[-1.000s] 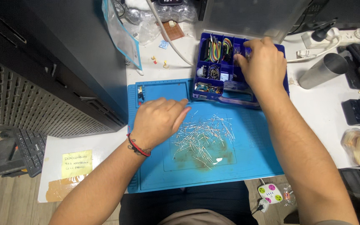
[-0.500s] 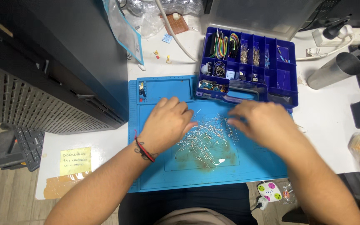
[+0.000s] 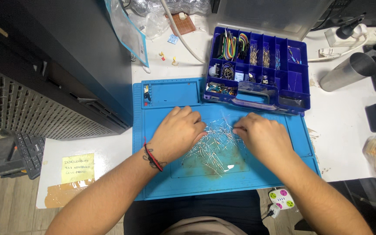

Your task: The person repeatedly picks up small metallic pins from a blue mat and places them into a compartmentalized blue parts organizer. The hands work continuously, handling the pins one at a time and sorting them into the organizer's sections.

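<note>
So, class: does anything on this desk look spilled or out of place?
Yes. Thin wire parts lie in a loose heap on the blue mat, between both hands, outside the blue parts box. A brownish stain marks the mat.

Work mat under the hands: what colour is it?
Blue; the work mat shows plainly in the head view.

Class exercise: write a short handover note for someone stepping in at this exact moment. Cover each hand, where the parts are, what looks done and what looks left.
Left hand: palm down on the blue work mat, fingers at the left edge of the pile of thin wire-leaded components. Whether it pinches any cannot be told.
Right hand: palm down at the pile's right edge, fingertips together over a few leads.
Parts: the pile lies loose in the mat's middle. The purple compartment box sits open at the mat's far edge.
Done: several compartments already hold parts and wires.
Left: most of the pile looks unsorted on the mat.
</note>
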